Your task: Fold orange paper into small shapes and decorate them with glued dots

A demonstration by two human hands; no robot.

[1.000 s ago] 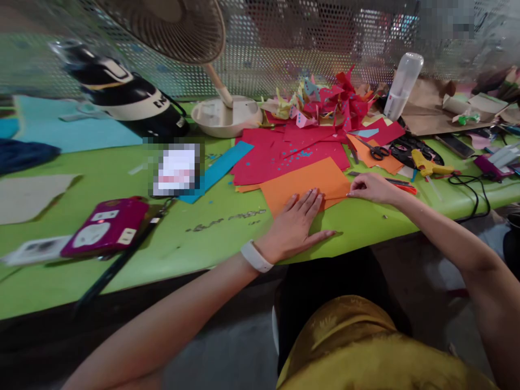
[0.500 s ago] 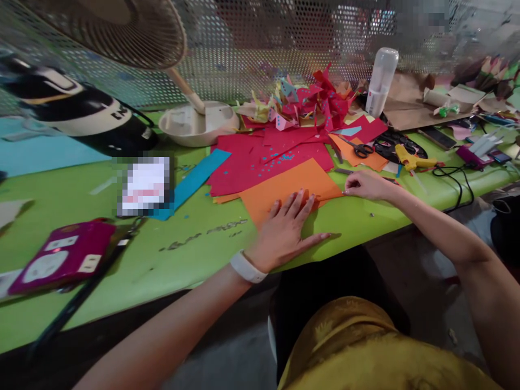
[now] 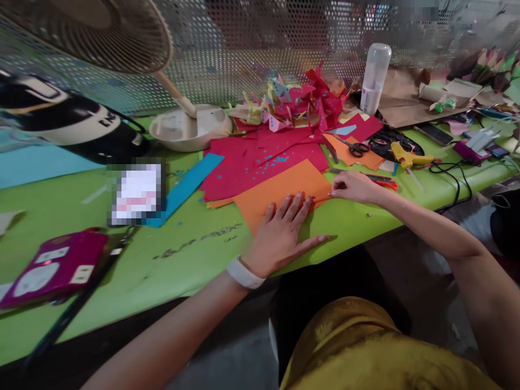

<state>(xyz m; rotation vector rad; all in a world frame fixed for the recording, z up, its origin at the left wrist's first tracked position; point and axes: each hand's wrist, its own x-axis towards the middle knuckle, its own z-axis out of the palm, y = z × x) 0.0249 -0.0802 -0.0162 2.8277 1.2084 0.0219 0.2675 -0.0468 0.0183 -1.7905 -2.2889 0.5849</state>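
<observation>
An orange paper sheet (image 3: 280, 187) lies on the green table (image 3: 182, 254) in front of me. My left hand (image 3: 284, 233) rests flat on its near edge, fingers stretched out and a white band on the wrist. My right hand (image 3: 353, 187) pinches the sheet's right corner with its fingertips pressed together. Red paper sheets (image 3: 252, 162) dotted with blue bits lie just behind the orange one.
A heap of folded paper shapes (image 3: 300, 103), scissors (image 3: 355, 147), a yellow glue gun (image 3: 406, 158), a white bottle (image 3: 374, 76), a fan base (image 3: 189, 127), a blue paper strip (image 3: 189, 181) and a purple power strip (image 3: 49, 268) stand around. Perforated metal screen behind.
The view has swung, so everything sits further left and lower in the picture. Both hands stay on the orange sheet, the right one still pinching its corner.
</observation>
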